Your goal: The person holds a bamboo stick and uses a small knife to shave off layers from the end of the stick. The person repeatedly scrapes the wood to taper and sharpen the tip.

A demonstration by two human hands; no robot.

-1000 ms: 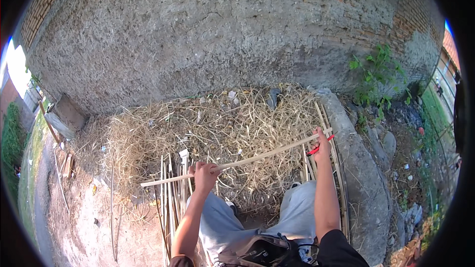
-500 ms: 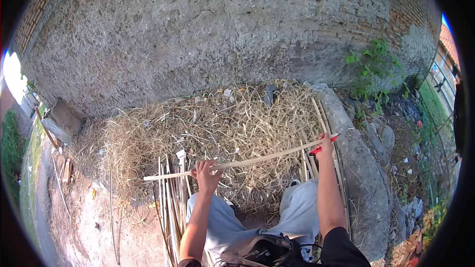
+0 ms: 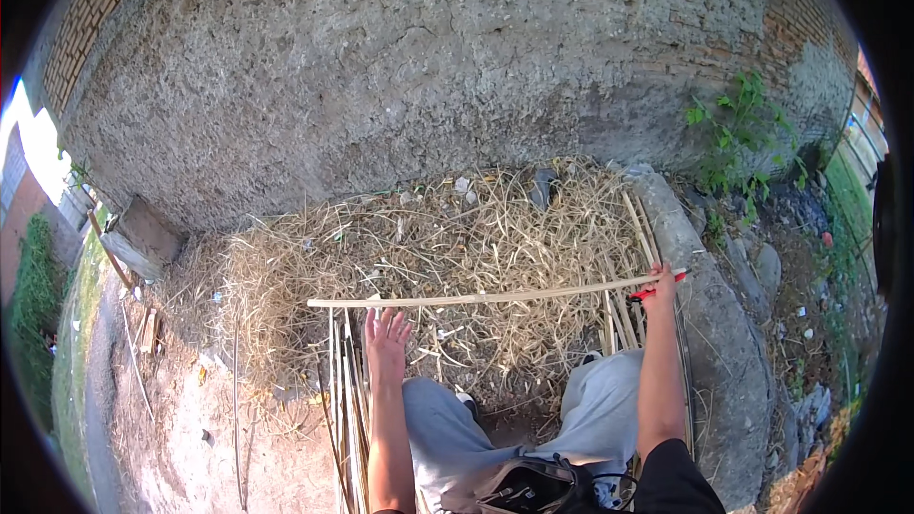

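- One dark bag [image 3: 524, 495] sits at the person's waist, its contents too shadowed to tell.
- One pale strip [image 3: 486, 299] spans above a straw-coloured heap [image 3: 533, 247], its right end clasped in the grip of the right hand [image 3: 660, 289] along with one red tool [image 3: 644, 295].
- The left hand [image 3: 386, 350], fingers spread, is near the strip's left end.
- Two bundles [image 3: 349, 409] flank the legs.

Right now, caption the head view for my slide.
Right hand holding a long pale strip over dry tangled strands, open left hand near its other end.
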